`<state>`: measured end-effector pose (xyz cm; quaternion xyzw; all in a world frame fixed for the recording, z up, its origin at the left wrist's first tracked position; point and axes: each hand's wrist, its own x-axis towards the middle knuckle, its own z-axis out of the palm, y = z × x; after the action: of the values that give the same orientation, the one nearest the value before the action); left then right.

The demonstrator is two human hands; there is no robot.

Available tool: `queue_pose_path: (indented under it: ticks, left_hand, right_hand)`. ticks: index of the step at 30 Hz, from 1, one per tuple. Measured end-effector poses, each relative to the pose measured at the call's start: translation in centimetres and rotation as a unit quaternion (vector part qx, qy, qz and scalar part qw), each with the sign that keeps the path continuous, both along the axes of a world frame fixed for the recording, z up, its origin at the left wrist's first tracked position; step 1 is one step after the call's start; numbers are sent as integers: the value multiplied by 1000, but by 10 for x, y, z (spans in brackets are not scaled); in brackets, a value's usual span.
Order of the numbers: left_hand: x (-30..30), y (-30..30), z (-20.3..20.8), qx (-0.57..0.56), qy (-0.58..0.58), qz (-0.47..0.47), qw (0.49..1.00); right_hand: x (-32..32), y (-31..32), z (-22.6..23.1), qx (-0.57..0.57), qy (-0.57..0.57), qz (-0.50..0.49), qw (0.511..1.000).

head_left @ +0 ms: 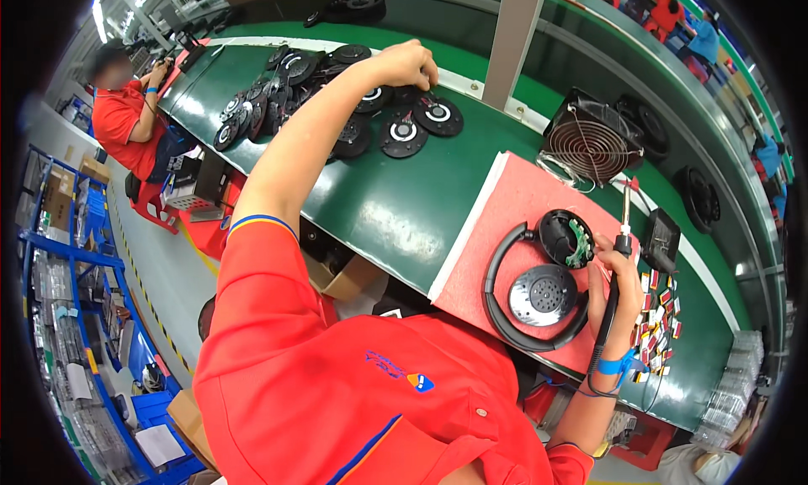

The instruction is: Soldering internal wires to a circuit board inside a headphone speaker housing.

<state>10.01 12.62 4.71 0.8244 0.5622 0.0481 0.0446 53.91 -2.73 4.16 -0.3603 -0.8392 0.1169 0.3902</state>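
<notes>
My left hand (406, 65) reaches across to the far side of the bench, over a spread of round black speaker discs (404, 136) with pale ring centres. Its fingers are bent and drawn together at the discs; what is between them is hidden. A soldering iron (623, 244) is gripped in my right hand (621, 293), its tip pointing away from me and its cable running down along the wrist. Beside those fingers lie headphones (497, 304) on a pink pad (471, 275). One ear cup (566, 239) is open with a green circuit board showing; the other has a perforated silvery-grey face.
A fan with a round wire guard (589, 147) stands behind the pad. Right of my right hand are a small black box (662, 239) and several small red, white and yellow pieces (656, 325). A metal post (512, 43) rises at the far edge. Another person (126, 115) sits far left.
</notes>
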Motion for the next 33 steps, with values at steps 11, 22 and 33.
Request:
queue_pose_path:
  ticks: [11,22,33]
  left_hand:
    - [12,-1,-15,85,58,-23,994]
    - [16,2,-14,144,54,-10,988]
    - [123,-99,52,-73,-549,-71,830]
  right_hand:
    - [5,8,-17,-35,47,-35,998]
    - [3,3,-14,29,54,-23,998]
    - [4,-1,-11,15,82,8,996]
